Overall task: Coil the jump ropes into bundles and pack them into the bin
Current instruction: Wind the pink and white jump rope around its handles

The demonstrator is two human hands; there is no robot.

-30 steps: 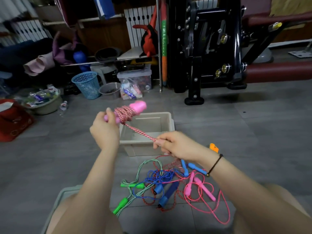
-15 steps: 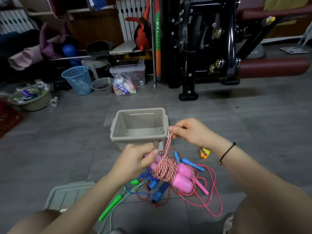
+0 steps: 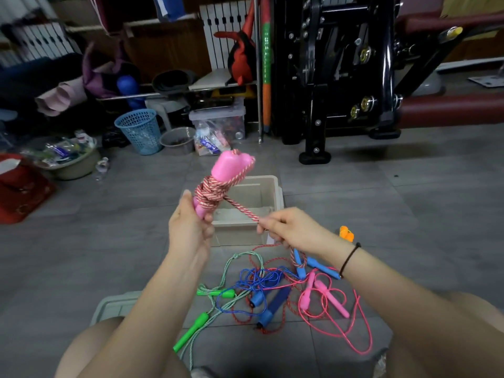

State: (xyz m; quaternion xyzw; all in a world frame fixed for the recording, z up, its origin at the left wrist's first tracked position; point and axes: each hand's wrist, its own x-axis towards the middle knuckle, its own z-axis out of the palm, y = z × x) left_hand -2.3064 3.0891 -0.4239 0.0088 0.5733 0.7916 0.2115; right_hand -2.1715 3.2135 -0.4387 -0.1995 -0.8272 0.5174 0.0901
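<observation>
Through the head camera, our left hand curls around the lower ends of two pink handles, held upright before the single beige bin. The red-and-white rope is coiled around them, and our right hand pinches its taut free length. On the floor we count four more handle pairs: green, dark blue, light blue and pink. One lid lies near our knee. Half a second ago the bundle hung low over the pile with the handles pointing down; now it is raised.
</observation>
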